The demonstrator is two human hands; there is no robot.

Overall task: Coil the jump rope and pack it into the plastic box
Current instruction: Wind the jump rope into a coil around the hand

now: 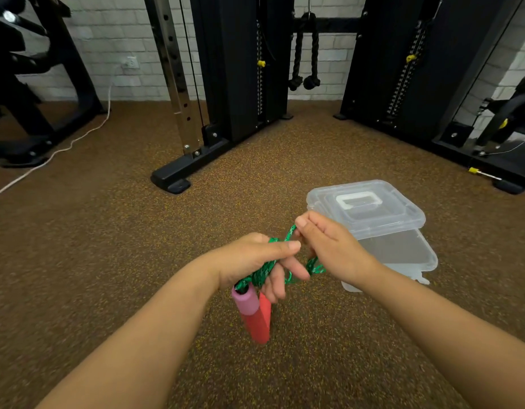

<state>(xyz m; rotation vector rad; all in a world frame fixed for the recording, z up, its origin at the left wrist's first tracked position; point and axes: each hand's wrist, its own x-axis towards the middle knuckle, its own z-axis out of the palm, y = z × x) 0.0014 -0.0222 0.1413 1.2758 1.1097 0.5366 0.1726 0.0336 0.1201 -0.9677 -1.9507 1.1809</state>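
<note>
Nearest the viewer, two red foam handles [257, 320], one capped in pink, are hanging side by side below the left hand [259, 262], above the speckled brown rubber floor [107, 261]. The left hand is gripping a bundle of green braided jump rope [262, 273], fingers curled round the coils. Just to its right, the right hand [329, 246] is pinching a strand of the same rope, and small loops are drooping between the two hands. Directly behind the right hand, a clear plastic box [403, 255] is sitting on the floor, its lid with a white handle [364, 206] lying skewed across the far rim. Open floor is stretching left and ahead to the black cable machine [243, 69], where a black rope attachment [307, 54] is hanging against the white brick wall [107, 39].
</note>
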